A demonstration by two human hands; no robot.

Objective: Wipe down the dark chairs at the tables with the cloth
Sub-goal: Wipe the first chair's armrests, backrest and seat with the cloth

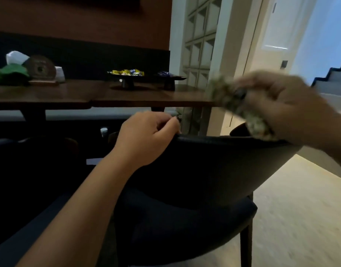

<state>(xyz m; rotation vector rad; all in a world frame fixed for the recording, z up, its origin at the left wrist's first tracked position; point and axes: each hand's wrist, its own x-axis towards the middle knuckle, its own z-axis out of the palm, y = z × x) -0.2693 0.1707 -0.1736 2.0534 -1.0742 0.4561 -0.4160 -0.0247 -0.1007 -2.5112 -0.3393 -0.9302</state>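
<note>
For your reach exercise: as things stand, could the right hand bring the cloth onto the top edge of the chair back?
Probably yes. The right hand grips the cloth just above the chair back's top edge, with nothing between. The left hand rests further along that edge, clear of it.

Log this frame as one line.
left hand: grips chair back rim | right hand: holds cloth at rim, blurred | phase: wiping
</note>
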